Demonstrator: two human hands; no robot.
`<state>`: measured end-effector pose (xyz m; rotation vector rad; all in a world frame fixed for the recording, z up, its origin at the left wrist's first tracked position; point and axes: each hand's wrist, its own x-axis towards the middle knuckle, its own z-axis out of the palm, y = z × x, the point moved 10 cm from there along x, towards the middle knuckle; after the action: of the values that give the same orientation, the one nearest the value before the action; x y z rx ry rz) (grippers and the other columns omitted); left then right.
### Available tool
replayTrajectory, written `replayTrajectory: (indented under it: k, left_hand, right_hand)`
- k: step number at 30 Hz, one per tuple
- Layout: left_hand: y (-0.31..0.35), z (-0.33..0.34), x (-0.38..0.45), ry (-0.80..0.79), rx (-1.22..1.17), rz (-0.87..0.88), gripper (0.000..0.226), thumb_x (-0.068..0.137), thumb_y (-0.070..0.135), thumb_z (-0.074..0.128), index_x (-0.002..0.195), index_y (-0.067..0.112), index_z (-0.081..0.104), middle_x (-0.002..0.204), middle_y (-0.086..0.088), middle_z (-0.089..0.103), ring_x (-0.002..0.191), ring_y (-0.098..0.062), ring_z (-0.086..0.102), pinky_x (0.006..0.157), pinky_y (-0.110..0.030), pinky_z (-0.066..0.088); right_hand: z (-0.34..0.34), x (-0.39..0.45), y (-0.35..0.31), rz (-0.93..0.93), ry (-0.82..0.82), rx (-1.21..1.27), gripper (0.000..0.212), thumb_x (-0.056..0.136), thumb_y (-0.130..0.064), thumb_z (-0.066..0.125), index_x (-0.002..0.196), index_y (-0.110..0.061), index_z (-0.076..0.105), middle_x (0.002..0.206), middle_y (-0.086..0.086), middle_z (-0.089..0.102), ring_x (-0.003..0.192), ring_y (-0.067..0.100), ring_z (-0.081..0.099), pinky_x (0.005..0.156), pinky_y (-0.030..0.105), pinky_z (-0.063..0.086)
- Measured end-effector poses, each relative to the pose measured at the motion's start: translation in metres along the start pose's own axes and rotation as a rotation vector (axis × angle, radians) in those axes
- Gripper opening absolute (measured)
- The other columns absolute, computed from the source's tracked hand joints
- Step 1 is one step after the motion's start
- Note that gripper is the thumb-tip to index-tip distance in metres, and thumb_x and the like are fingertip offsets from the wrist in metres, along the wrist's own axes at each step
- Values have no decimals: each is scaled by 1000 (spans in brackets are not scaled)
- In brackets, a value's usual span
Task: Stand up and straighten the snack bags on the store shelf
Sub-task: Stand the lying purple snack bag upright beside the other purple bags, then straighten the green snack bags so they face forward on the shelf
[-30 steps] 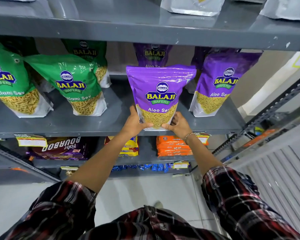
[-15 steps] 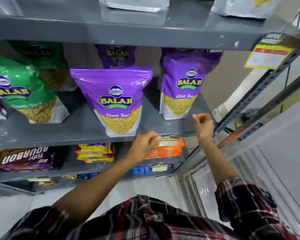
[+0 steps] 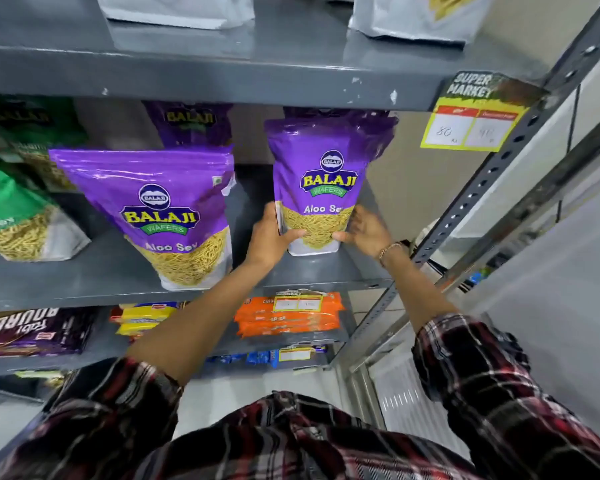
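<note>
A purple Balaji Aloo Sev bag [image 3: 321,174] stands upright at the right end of the grey middle shelf [image 3: 94,275]. My left hand [image 3: 269,233] grips its lower left side and my right hand [image 3: 364,230] grips its lower right side. To its left a second purple Aloo Sev bag [image 3: 163,209] stands near the shelf's front edge, untouched. Another purple bag [image 3: 191,123] stands behind it. A green Balaji bag [image 3: 11,216] leans at the far left, cut off by the frame.
A yellow price tag [image 3: 471,119] hangs from the upper shelf [image 3: 222,77] beside the slotted upright post [image 3: 492,168]. White bags sit on top. Below lie orange packs [image 3: 288,317], yellow packs [image 3: 142,317] and Bourbon biscuit packs [image 3: 32,330].
Both hands let go of the front purple bag, moved right and took hold of the right-hand purple bag. The view has swung right.
</note>
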<state>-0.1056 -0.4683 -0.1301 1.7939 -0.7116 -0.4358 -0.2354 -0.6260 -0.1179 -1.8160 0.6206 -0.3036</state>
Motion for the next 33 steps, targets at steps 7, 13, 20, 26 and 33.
replayTrajectory:
  k: [7,13,20,26,33]
  left_hand:
    - [7,2,-34,24,16,44,63,66,31,80,115,13,45,109,-5,70,99,-19,67,85,-43,56]
    - [10,6,-59,5,-12,71,57,74,25,76,121,13,46,108,6,66,96,-4,63,80,-13,52]
    - [12,10,-71,-13,-13,75,59,79,27,72,128,14,41,123,-3,64,111,-13,61,90,-25,54]
    - [-4,-8,-105,87,-72,3,59,85,19,66,137,11,38,132,5,47,121,-9,48,101,-21,41]
    - [-64,-94,-150,183,64,-151,16,85,30,64,87,14,67,79,-3,73,69,-2,66,68,-13,50]
  right_hand:
    - [0,-33,8,-2,46,44,57,68,8,73,117,-2,45,111,7,58,105,20,55,98,36,44]
    - [-1,-59,12,-25,74,42,55,69,6,73,116,0,45,106,5,60,94,5,58,78,7,49]
    - [1,-71,12,-12,66,-10,56,71,0,73,118,-4,45,116,6,58,109,17,55,100,39,47]
    - [-6,-116,25,-39,435,-43,54,72,-25,76,116,-14,48,110,-3,52,95,10,53,84,26,49]
    - [153,-127,16,-106,93,-302,9,83,-27,64,79,-19,63,71,4,69,66,20,62,66,36,51]
